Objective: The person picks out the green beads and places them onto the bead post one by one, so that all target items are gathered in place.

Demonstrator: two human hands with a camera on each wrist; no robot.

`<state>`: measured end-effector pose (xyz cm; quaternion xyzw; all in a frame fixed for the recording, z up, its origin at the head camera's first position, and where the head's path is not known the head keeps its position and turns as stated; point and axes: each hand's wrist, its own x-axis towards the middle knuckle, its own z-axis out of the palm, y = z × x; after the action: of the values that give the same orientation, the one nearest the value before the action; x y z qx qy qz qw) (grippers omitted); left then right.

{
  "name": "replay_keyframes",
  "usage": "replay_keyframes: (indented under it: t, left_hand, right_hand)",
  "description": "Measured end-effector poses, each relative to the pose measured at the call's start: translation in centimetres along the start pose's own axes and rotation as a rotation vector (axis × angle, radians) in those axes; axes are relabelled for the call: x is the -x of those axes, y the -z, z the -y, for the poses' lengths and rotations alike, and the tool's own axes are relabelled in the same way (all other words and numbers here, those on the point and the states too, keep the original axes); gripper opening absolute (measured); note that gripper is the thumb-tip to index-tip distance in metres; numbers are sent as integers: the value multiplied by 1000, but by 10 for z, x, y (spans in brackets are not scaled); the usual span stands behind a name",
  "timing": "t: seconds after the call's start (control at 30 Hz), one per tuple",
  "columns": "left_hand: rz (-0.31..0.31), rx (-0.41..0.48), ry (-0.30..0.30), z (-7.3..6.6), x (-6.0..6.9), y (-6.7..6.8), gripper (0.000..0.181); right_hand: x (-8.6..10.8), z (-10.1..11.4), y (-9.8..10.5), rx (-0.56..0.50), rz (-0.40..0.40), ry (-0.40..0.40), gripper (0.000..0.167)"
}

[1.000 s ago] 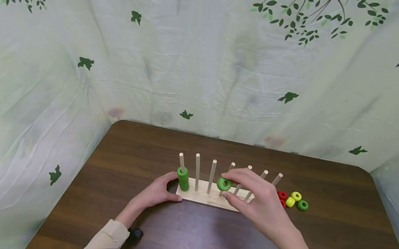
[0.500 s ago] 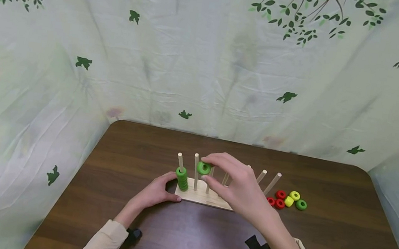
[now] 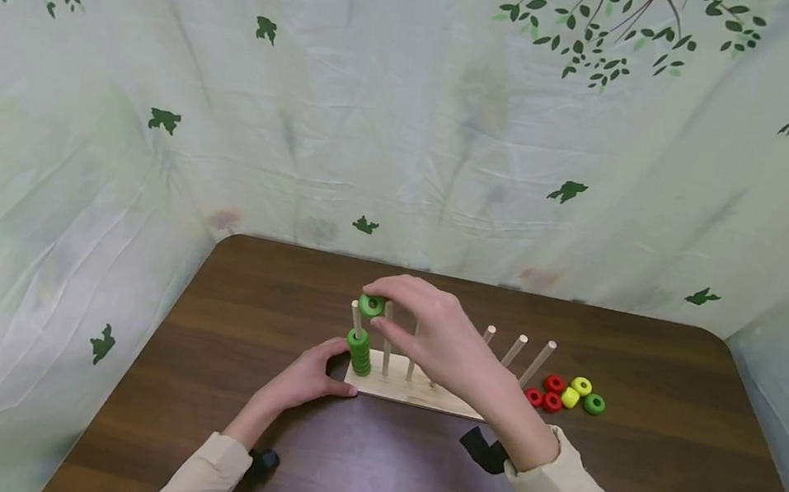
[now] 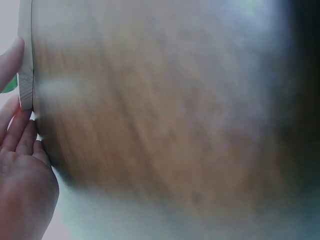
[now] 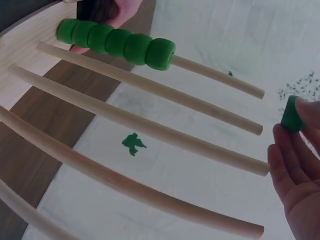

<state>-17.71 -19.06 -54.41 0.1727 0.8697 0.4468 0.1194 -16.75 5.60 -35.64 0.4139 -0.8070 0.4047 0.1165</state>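
A pale wooden pegboard [image 3: 412, 395] with several upright pegs stands on the table. The leftmost peg carries a stack of green beads [image 5: 117, 43], its upper part bare. My left hand [image 3: 306, 376] grips the board's left end, thumb at the front edge; in the left wrist view its fingers [image 4: 17, 132] lie at the board's end. My right hand [image 3: 445, 340] pinches a single green bead [image 5: 290, 115] between thumb and fingers. In the head view that bead is beside the top of the leftmost peg; the right wrist view shows it apart from the peg tips. The right hand hides some pegs.
Right of the board lie loose beads on the brown table [image 3: 682, 450]: several red beads [image 3: 551, 402], two yellow beads [image 3: 570, 398] and one green bead [image 3: 594, 404]. A pale cloth with leaf prints [image 3: 409, 132] hangs behind the table.
My right hand has carried the green bead leftward and up, from over the middle pegs to near the top of the leftmost peg. The left hand has stayed at the board's end.
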Motion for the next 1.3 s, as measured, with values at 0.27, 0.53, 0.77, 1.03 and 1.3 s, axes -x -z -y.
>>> replay_keyframes:
  t: [0.27,0.53,0.77,1.03,1.3]
  left_hand:
    - [13,-14,19,3,1,0,65]
    - [14,10,25,3,1,2,64]
    - [12,5,21,3,0,2,64]
    - [6,9,26,1,0,1,65]
    - [7,2,24,-1,0,1,67]
  right_hand:
    - [-14,-1,-8,7,92,-74,38]
    - [-24,-2,-13,56,213,-160,31]
    - [-32,-3,-14,90,299,-202,26]
    - [-33,-5,-13,120,316,-213,27]
    - [-23,0,-3,58,222,-241,33]
